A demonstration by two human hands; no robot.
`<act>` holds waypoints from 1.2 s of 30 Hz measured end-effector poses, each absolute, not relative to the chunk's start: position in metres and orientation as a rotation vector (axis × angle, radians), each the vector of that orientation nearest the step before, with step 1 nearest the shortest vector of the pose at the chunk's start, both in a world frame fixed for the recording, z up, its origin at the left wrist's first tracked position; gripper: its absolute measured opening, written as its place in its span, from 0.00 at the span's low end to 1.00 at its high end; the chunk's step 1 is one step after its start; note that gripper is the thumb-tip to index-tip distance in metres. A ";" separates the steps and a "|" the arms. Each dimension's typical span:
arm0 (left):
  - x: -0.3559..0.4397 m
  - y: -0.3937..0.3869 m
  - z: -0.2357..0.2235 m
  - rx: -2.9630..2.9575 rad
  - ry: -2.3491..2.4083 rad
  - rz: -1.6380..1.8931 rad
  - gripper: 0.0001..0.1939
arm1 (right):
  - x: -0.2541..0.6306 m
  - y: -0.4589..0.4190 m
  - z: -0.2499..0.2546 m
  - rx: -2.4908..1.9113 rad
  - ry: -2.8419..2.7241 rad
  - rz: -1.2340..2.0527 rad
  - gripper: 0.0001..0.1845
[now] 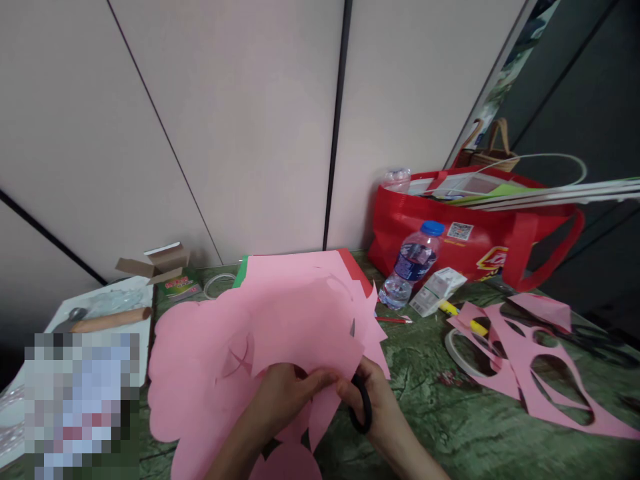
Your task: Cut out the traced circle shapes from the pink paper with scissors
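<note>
My left hand pinches the lower edge of a sheet of pink paper, its fingers partly beneath the sheet. In my right hand are scissors with a black handle loop, held at the paper's lower right edge. A small grey pointed piece, perhaps a blade tip, shows beyond the sheet; most of the blades are hidden. Under and around my hands lies more pink paper, including a large scallop-edged cutout on the left and a rounded piece at the bottom.
Pink offcuts with holes lie at right, over a tape roll. Behind them stand a water bottle, a small white box and a red bag. At left are an opened box and a wooden-handled tool.
</note>
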State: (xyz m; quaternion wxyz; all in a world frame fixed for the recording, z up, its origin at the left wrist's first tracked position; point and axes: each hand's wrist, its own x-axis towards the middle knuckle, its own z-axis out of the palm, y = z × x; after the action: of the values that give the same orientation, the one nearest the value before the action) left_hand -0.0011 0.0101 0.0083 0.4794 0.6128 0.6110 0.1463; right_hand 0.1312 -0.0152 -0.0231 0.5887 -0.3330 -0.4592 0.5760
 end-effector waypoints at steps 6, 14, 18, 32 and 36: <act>0.000 0.009 0.009 1.472 1.471 0.399 0.17 | 0.132 -0.016 -0.027 -0.812 -1.078 1.293 0.21; 0.000 0.007 0.009 1.482 1.473 0.428 0.16 | 0.132 -0.017 -0.028 -0.796 -1.081 1.297 0.19; 0.000 0.007 0.008 1.467 1.478 0.424 0.16 | 0.132 -0.017 -0.026 -0.831 -1.095 1.279 0.20; -0.001 0.008 0.005 1.477 1.492 0.391 0.17 | 0.131 -0.019 -0.027 -0.796 -1.049 1.293 0.18; 0.001 0.008 0.010 1.461 1.452 0.423 0.15 | 0.130 -0.019 -0.025 -0.786 -1.035 1.316 0.19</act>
State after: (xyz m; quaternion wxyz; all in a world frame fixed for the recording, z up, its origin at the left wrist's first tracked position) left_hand 0.0008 0.0076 0.0097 0.4965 0.6032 0.5993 0.1748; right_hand 0.1304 -0.0190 -0.0253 0.6020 -0.3391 -0.4467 0.5683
